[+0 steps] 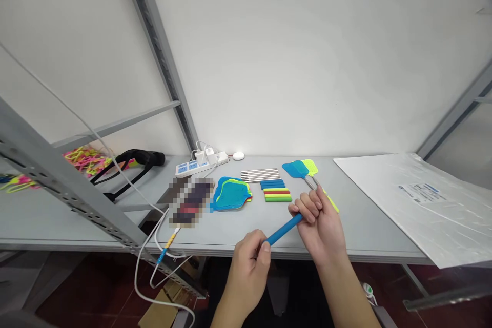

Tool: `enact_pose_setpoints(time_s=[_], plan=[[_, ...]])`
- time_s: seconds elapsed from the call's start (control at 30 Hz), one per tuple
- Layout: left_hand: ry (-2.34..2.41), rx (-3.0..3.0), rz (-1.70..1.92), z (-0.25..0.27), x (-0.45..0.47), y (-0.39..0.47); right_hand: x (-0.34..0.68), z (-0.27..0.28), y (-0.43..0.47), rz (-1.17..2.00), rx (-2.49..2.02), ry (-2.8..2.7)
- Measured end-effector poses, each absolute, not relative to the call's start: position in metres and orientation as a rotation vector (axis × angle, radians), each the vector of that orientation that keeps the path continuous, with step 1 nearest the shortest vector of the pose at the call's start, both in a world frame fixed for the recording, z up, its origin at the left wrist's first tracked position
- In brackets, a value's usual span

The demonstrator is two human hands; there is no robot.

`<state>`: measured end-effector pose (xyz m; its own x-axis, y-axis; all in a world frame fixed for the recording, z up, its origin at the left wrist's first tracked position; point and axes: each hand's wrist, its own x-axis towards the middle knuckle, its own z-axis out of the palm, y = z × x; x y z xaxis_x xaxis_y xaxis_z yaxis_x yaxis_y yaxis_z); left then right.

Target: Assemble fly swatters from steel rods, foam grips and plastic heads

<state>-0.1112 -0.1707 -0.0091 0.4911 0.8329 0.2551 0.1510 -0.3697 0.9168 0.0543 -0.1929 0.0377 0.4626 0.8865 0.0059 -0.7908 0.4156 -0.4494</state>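
Observation:
A blue swatter handle point(284, 230) slants between my two hands, just above the table's front edge. My left hand point(251, 261) is closed round its lower end, thumb on top. Around the upper end curl the fingers of my right hand point(317, 220), which hide that end. Behind the hands, several blue, red, yellow and green handles point(277, 191) lie in a row. Beyond them is a row of thin metal rods point(261, 175). Blue swatter heads point(232, 195) are stacked to the left, with other colours showing beneath. A blue swatter point(295, 168) and a yellow-green swatter point(311, 166) with rods lie behind my right hand.
A large white wrapped sheet point(423, 205) covers the table's right side. On the left are a blurred phone point(191, 202) with a cable, a power strip point(202, 164) and a metal shelf post point(161, 41). Black goggles point(140, 159) lie farther left.

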Motion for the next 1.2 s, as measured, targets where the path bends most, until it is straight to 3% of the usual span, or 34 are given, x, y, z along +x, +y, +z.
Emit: enact_pose_setpoints(time_s=[0.13,0.3,0.5,0.7,1.2], plan=[[0.929,1.822,0.785,0.006,-0.126,-0.168,0.024,0.021,-0.173,1.191,-0.581,-0.438],[0.968,1.349,0.848,-0.018,-0.144,-0.156,-0.026,0.007,-0.145,1.222,-1.027,-0.986],[0.991,0.982,1.076,-0.041,-0.184,-0.128,-0.040,-0.017,-0.088,0.171,-1.709,-1.826],[1.057,0.872,1.041,-0.046,-0.188,-0.118,-0.047,-0.043,-0.051,-0.280,-2.000,-2.033],[1.099,0.957,0.976,-0.047,-0.180,-0.125,-0.038,-0.049,-0.048,-0.117,-2.050,-2.174]])
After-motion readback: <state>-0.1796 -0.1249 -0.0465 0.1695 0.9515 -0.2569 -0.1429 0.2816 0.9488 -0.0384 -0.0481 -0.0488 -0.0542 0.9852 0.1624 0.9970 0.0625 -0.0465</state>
